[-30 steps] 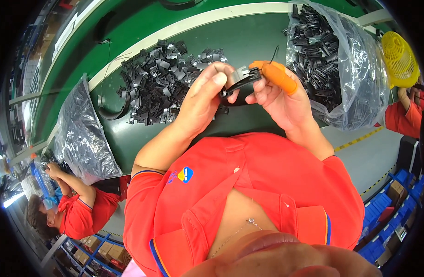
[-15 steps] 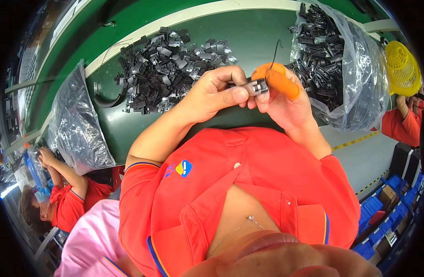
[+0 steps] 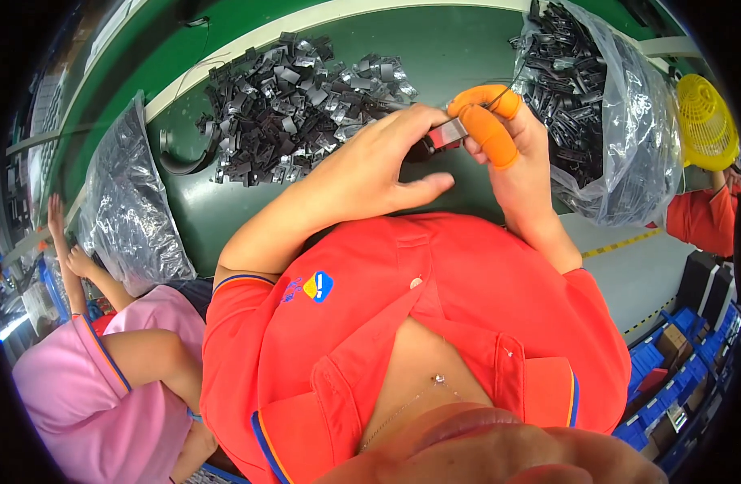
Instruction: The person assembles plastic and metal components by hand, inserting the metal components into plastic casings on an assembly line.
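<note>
A small black-and-grey plastic part (image 3: 446,135) is in front of my chest, its pale metallic-looking face toward me. My right hand (image 3: 516,153) grips it, with orange finger covers (image 3: 490,135) on two fingers. A thin dark wire-like piece (image 3: 516,78) sticks out past those covered fingers; its other end is hidden. My left hand (image 3: 378,165) lies against the part's left side. Its thumb stands well apart, while the other fingers reach behind the part and are partly hidden.
Beyond my left hand, many loose black parts (image 3: 282,105) are heaped on the green table (image 3: 451,48). An open clear bag (image 3: 641,129) of black parts stands right, near a yellow basket (image 3: 704,121). Another plastic bag (image 3: 132,210) and a person in pink (image 3: 104,379) are at left.
My left thumb has come off the part and spread away. The part has shifted slightly up and turned, and the thin piece now tilts right. The person in pink at left has moved further into view.
</note>
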Action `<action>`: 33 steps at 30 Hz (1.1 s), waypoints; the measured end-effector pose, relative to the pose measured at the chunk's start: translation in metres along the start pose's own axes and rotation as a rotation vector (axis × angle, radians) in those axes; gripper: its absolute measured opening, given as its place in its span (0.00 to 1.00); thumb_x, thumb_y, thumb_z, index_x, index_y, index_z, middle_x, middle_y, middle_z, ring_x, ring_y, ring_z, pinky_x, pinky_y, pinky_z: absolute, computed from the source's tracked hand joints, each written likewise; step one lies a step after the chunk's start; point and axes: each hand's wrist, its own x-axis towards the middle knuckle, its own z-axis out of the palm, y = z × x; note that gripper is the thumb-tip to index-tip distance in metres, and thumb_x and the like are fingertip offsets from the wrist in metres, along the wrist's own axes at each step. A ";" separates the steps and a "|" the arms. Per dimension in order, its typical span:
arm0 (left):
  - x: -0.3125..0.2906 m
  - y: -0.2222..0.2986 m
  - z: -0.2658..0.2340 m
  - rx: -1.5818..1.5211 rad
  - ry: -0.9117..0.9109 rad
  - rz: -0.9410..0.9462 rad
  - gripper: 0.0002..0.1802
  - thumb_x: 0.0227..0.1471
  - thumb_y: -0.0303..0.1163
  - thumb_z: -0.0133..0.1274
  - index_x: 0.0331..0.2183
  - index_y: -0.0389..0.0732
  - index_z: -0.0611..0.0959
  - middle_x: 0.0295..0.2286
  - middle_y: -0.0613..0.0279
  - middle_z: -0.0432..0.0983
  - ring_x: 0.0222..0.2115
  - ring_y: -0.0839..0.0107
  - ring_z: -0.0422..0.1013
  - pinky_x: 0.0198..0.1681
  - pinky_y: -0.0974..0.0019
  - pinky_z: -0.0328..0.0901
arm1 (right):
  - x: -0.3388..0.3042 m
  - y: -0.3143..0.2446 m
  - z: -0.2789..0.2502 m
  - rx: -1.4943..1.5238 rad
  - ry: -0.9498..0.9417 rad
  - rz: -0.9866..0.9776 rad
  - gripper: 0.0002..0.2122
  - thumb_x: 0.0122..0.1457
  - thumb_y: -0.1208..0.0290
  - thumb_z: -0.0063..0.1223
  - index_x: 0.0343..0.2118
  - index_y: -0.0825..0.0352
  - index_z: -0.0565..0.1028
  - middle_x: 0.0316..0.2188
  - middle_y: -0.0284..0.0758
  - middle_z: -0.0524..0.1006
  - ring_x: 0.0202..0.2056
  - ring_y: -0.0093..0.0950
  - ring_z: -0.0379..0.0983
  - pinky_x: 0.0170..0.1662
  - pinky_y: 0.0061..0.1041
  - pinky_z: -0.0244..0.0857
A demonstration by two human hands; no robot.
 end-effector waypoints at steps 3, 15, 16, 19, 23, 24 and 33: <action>0.000 -0.001 -0.004 -0.216 -0.152 -0.164 0.18 0.41 0.23 0.52 0.39 0.37 0.70 0.28 0.58 0.75 0.30 0.63 0.73 0.33 0.65 0.67 | 0.003 0.005 -0.002 0.103 -0.050 0.053 0.06 0.55 0.73 0.47 0.33 0.70 0.72 0.17 0.24 0.66 0.17 0.11 0.54 0.21 0.10 0.47; 0.000 -0.012 -0.021 -0.759 -0.398 -0.307 0.18 0.51 0.33 0.48 0.43 0.34 0.70 0.36 0.59 0.74 0.37 0.73 0.70 0.39 0.71 0.64 | 0.008 0.004 -0.004 0.143 -0.114 0.054 0.08 0.56 0.70 0.46 0.32 0.71 0.71 0.15 0.24 0.64 0.16 0.12 0.55 0.21 0.11 0.49; 0.001 -0.014 -0.024 -0.814 -0.433 -0.297 0.19 0.54 0.36 0.45 0.44 0.34 0.69 0.37 0.59 0.73 0.37 0.73 0.70 0.38 0.73 0.63 | 0.009 0.005 -0.005 0.144 -0.113 0.054 0.08 0.56 0.70 0.46 0.32 0.71 0.71 0.15 0.24 0.64 0.16 0.12 0.55 0.21 0.11 0.49; 0.002 -0.019 -0.028 -0.780 -0.465 -0.262 0.19 0.56 0.37 0.41 0.44 0.33 0.69 0.36 0.58 0.74 0.35 0.73 0.70 0.35 0.74 0.62 | 0.012 0.010 -0.005 0.157 -0.138 0.054 0.10 0.56 0.69 0.46 0.34 0.71 0.71 0.16 0.25 0.65 0.16 0.13 0.56 0.21 0.11 0.50; 0.002 -0.019 -0.029 -0.871 -0.306 -0.241 0.18 0.56 0.35 0.42 0.43 0.32 0.70 0.34 0.55 0.74 0.35 0.71 0.71 0.37 0.70 0.64 | 0.024 0.014 -0.010 0.339 -0.198 0.006 0.13 0.58 0.67 0.44 0.40 0.72 0.70 0.18 0.27 0.67 0.19 0.15 0.59 0.23 0.14 0.53; 0.004 -0.018 -0.032 -0.940 -0.220 -0.241 0.17 0.56 0.35 0.42 0.42 0.31 0.70 0.33 0.54 0.74 0.35 0.70 0.71 0.38 0.69 0.65 | 0.030 0.017 -0.014 0.468 -0.186 -0.022 0.14 0.59 0.66 0.43 0.41 0.72 0.70 0.20 0.27 0.67 0.20 0.15 0.60 0.25 0.15 0.54; 0.009 -0.027 -0.071 -1.813 0.180 0.133 0.17 0.57 0.29 0.38 0.47 0.36 0.60 0.35 0.66 0.64 0.37 0.75 0.64 0.52 0.59 0.58 | 0.061 0.067 -0.031 -0.649 -0.198 -0.143 0.09 0.53 0.79 0.47 0.38 0.70 0.72 0.38 0.36 0.70 0.39 0.28 0.68 0.44 0.22 0.60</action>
